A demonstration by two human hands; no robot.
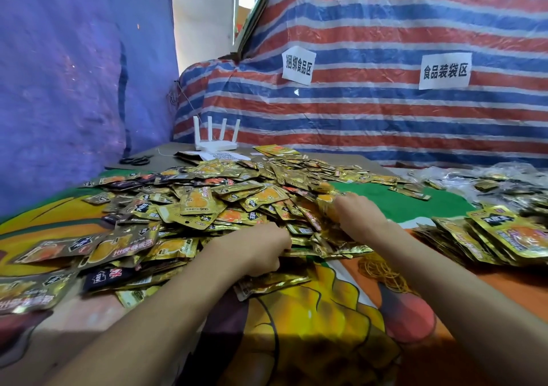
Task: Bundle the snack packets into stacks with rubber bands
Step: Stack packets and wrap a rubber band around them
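You are reaching into the snack packets heaped along the counter's left edge: left hand grip pinching packets, right hand grip too blurred to tell.

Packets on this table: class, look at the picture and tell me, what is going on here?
A person is working through a heap of gold packets on the table. The left hand curls its fingers into the heap's near edge. The right hand, blurred, reaches in further back. Loose rubber bands lie by the right forearm. Tidier stacks lie at the right.
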